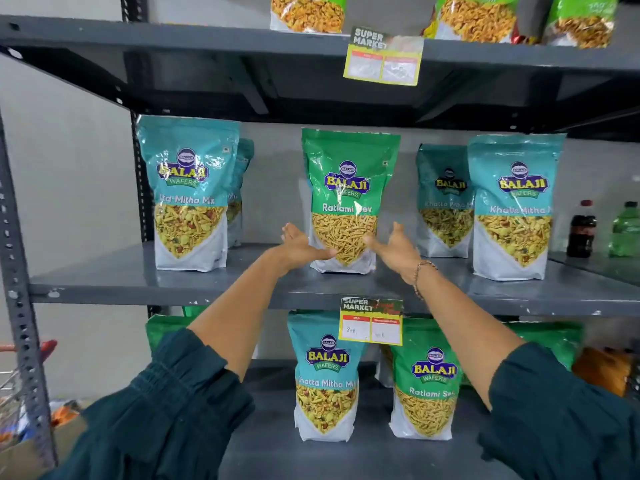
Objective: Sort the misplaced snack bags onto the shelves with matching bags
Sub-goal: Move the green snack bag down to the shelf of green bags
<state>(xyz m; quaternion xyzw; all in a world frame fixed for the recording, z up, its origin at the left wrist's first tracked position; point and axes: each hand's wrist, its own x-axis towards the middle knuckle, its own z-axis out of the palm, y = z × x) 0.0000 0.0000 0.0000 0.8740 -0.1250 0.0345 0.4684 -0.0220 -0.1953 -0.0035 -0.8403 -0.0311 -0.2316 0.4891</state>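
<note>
A person stands before a grey metal rack and reaches both arms to the middle shelf (104,282). The left hand (300,244) and the right hand (394,247) are spread wide, palms turned toward each other, pressed against the lower sides of a green snack bag (348,188) labelled Ratlami Sev. The thumbs lie across the front of the bag near its bottom. The bag stands upright near the middle of the shelf, its base on the shelf surface, so the hands cup it rather than lift it. A beaded bracelet (423,271) circles the right wrist, and dark green sleeves (166,403) cover both forearms below the elbows.

Teal bags stand on the same shelf: one teal bag (188,192) toward the left end with another just behind it, and two teal bags (512,206) toward the right end, one set behind the other. All are well apart from the green bag.

On the lower shelf (263,455), a teal bag (325,379) stands just beside a green bag (424,386), under a price tag (371,323) hung on the middle shelf's front edge. More green bags sit behind them.

The top shelf (173,39) carries light green bags (308,12) of yellow snacks, with another price tag (384,57) on its front edge. At the far right stand a dark bottle (582,230) and a green bottle (626,230).
</note>
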